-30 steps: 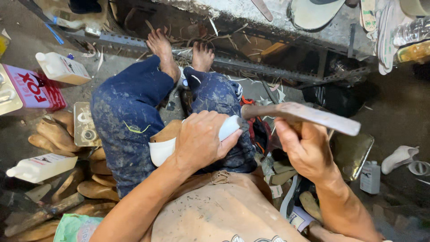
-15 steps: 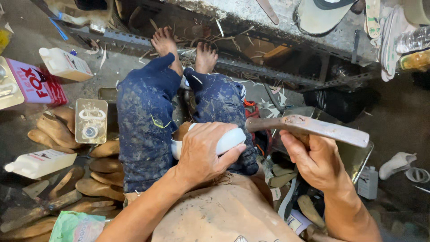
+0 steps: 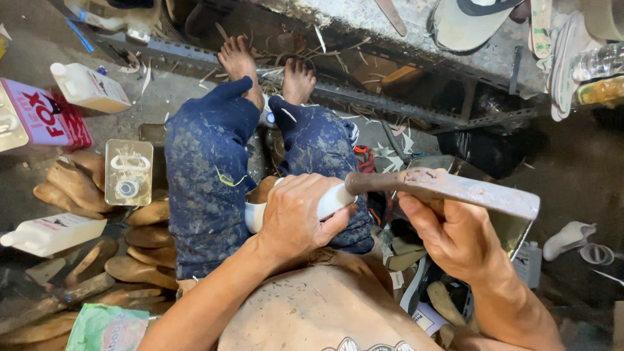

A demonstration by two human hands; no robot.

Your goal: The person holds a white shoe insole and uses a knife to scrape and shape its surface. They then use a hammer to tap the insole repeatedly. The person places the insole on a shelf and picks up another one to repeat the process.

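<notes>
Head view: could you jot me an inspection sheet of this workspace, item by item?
Surface: dusty floor with scattered shavings; the person sits on it, legs stretched out.
Job's things: white shoe piece on the lap; long rusty metal tool, its end against that piece.
Clutter: wooden shoe lasts piled at left, two white bottles, metal can, red box, green packet.
Hands: left hand clasps the white shoe piece; right hand grips the tool.
Cables: nothing seen.
Surroundings: metal rail past the bare feet; soles on a ledge above; clear plastic bottle at upper right.
</notes>
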